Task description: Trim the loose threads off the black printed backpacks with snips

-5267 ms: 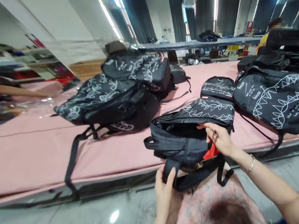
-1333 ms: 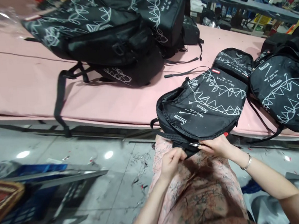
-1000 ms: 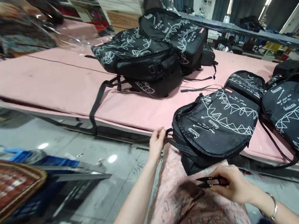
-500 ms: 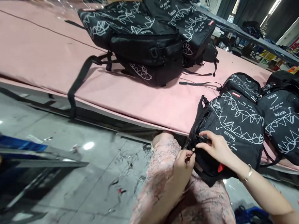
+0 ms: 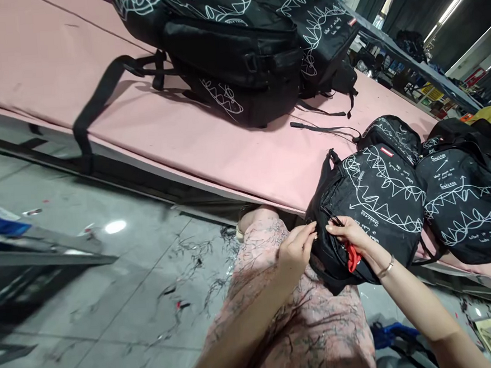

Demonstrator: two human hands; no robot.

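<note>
Pinching black backpack (image 5: 383,197) at its opening with left grip (image 5: 294,252) and right grip (image 5: 354,237), with red fabric (image 5: 352,258) below the latter.

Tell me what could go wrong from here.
The backpack hangs over the edge of the pink table, so it might slip if the left hand and right hand, both at its near side, moved away.

A strap from the bag pile dangles past that same edge and could snag on someone walking by.

Dark scraps litter the floor near the person's foot, perhaps making it slippery.
</note>
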